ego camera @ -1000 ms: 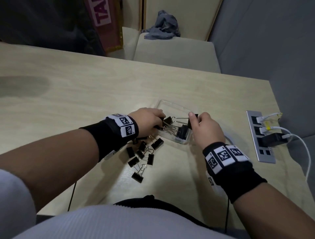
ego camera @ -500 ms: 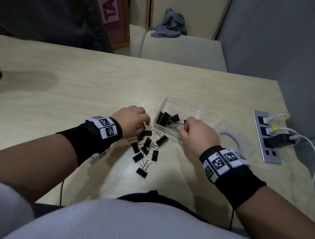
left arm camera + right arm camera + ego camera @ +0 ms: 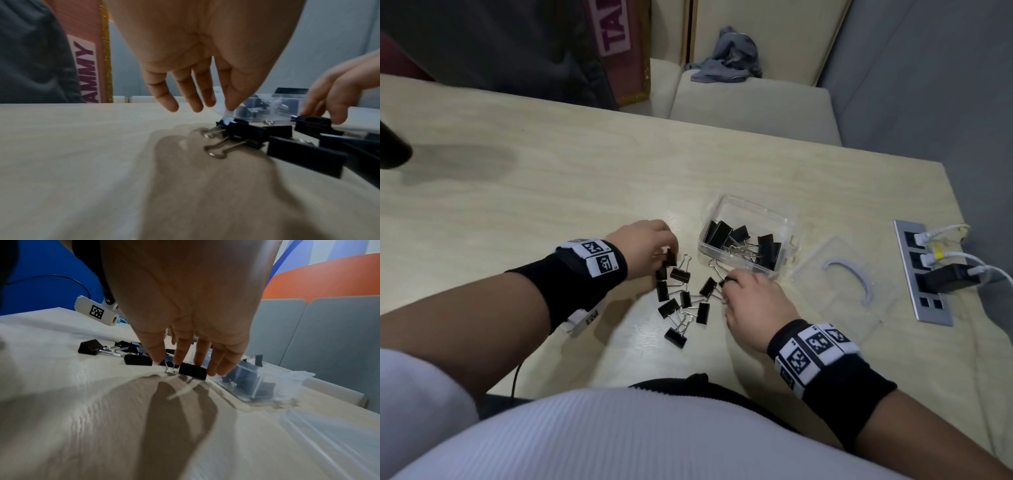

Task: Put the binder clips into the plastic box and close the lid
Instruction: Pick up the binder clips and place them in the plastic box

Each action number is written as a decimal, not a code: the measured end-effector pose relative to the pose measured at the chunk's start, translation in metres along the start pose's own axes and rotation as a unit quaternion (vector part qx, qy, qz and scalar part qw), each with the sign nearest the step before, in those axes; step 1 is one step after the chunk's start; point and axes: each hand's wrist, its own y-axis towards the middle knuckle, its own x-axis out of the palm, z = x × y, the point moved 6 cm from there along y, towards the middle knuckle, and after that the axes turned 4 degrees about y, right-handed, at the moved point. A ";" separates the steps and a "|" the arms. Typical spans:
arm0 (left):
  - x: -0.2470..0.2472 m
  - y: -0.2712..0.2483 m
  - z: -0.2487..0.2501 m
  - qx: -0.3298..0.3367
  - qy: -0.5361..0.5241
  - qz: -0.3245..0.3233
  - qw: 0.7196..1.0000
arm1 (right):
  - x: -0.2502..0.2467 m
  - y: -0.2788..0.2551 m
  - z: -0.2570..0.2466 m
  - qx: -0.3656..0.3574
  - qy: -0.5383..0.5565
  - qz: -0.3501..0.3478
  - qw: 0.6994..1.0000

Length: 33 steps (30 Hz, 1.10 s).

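Note:
A clear plastic box [image 3: 754,209] stands open on the wooden table with several black binder clips [image 3: 739,240] inside. Its clear lid [image 3: 839,281] lies flat to the right of it. Several loose clips [image 3: 681,303] lie in a pile in front of the box. My left hand [image 3: 667,255] is at the pile's far-left edge, thumb tip down on an upright clip [image 3: 224,122], other fingers spread. My right hand [image 3: 726,286] pinches the wire handle [image 3: 169,369] of a clip [image 3: 192,370] beside the box's near wall [image 3: 242,381].
A metal power strip [image 3: 921,270] with a black charger and white cables is set into the table at the right. Beyond the far edge stands a beige seat [image 3: 750,99] with a grey cloth [image 3: 729,58]. A dark object [image 3: 390,147] shows at the left edge.
Both hands have come away from the box and down to the loose pile. The clips they held over the box a second ago now lie inside it.

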 end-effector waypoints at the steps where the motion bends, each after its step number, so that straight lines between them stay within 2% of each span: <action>1: -0.002 0.001 -0.003 -0.014 -0.002 0.005 1.000 | 0.000 0.000 0.001 0.004 0.006 0.003 1.000; 5: 0.008 0.004 -0.004 -0.019 0.054 -0.074 0.996 | 0.010 -0.001 0.002 0.014 0.023 -0.043 0.999; 7: 0.014 0.004 -0.003 -0.019 0.049 -0.091 0.994 | 0.013 0.000 0.004 0.023 0.023 -0.040 0.999; 10: 0.016 0.006 -0.008 -0.070 0.021 -0.090 0.993 | 0.010 0.001 0.009 0.032 0.023 -0.006 0.999; 13: 0.017 0.007 -0.011 -0.089 0.014 -0.097 0.991 | 0.009 0.001 0.016 0.043 0.027 0.005 0.999; 19: 0.016 0.006 -0.008 -0.095 0.030 -0.101 0.990 | 0.006 -0.003 0.031 0.098 0.090 0.033 0.990; 25: 0.012 0.007 -0.006 -0.093 0.001 -0.091 0.991 | 0.002 -0.004 0.036 0.108 0.096 0.035 0.989; 33: -0.019 0.014 0.001 -0.081 -0.057 -0.039 0.994 | -0.018 -0.011 0.035 0.038 0.200 0.049 0.978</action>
